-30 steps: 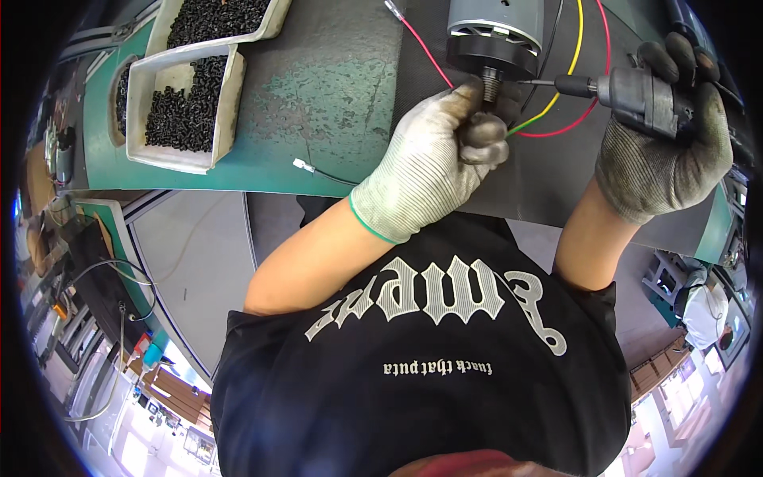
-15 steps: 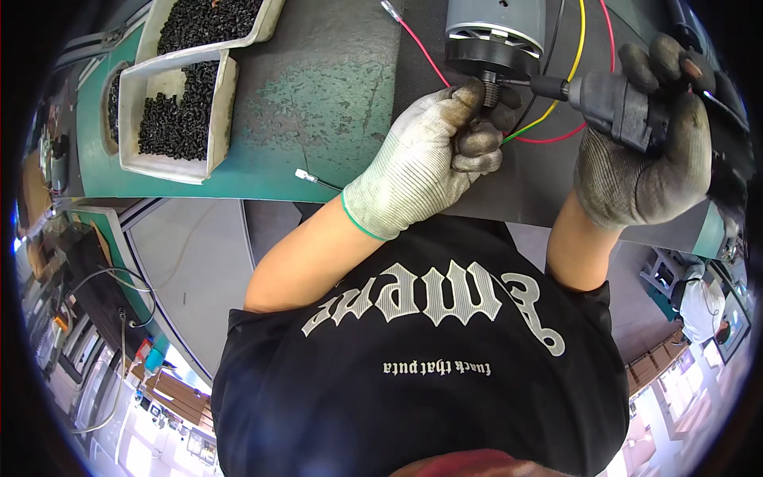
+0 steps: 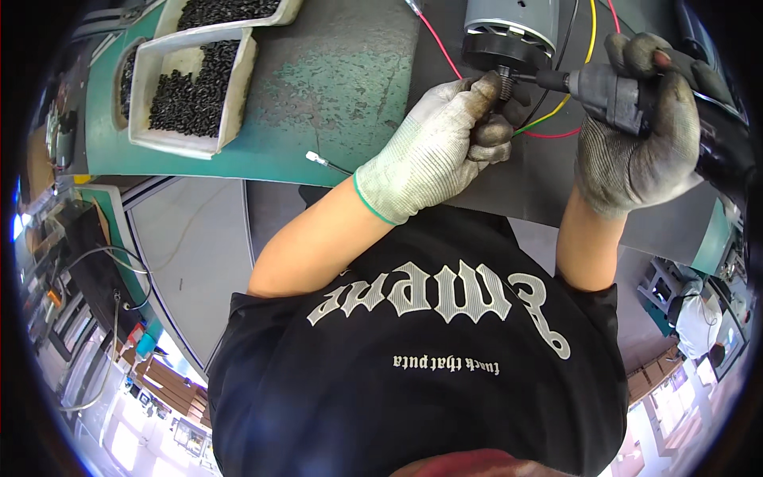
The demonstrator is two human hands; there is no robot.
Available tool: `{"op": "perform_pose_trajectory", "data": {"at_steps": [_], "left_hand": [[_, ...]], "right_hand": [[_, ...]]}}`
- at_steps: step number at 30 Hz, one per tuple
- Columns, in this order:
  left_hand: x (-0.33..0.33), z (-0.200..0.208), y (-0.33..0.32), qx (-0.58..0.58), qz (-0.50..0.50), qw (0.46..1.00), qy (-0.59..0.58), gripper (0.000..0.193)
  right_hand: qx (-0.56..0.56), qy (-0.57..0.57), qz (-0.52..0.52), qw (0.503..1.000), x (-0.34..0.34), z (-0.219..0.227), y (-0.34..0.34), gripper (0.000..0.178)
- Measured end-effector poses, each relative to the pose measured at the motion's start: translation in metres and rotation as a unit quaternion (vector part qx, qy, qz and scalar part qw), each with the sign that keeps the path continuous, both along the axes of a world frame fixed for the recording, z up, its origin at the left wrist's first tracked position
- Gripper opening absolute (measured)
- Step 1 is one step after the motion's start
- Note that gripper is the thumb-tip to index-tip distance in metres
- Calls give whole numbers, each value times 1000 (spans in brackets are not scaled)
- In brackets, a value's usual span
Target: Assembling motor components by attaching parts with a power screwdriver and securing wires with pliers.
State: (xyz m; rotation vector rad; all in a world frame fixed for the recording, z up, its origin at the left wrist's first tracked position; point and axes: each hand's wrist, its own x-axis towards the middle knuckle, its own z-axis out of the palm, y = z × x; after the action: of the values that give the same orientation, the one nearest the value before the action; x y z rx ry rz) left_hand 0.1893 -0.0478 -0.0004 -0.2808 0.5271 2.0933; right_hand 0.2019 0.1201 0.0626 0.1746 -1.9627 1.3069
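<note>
Motor [image 3: 513, 22], grey with a black end, lies on the dark mat [image 3: 542, 176] over my table [image 3: 334, 87], inward from the near edge. My left grip [image 3: 433, 151] is clenched around its threaded shaft [image 3: 505, 83]. My right grip [image 3: 636, 159] grasps a power driver [image 3: 608, 91], its thin bit pointing at the shaft; I cannot tell whether they touch. Coloured wires [image 3: 593, 32] run beside the motor. Toward the table's left edge, a white bin [image 3: 242, 87] holds small black parts [image 3: 187, 103].

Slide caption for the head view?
Gloved left hand at the threaded shaft of a grey motor, right hand holding a power driver pointed toward the shaft.
</note>
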Motion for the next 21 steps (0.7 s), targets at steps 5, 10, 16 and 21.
{"op": "perform_pose_trajectory", "data": {"at_steps": [5,10,16,21], "left_hand": [[4,19,-5,-283,-41,931,228,30],[10,11,4,-318,31,911,259,21],[-34,43,-112,-602,150,376,688,16],[-117,39,-242,-857,-12,177,484,22]], "right_hand": [[51,89,-153,983,3,1,8,28],[-379,7,220,899,27,21,77,20],[-237,4,-147,960,56,-41,154,27],[-183,-33,-196,963,57,-42,130,29]]}}
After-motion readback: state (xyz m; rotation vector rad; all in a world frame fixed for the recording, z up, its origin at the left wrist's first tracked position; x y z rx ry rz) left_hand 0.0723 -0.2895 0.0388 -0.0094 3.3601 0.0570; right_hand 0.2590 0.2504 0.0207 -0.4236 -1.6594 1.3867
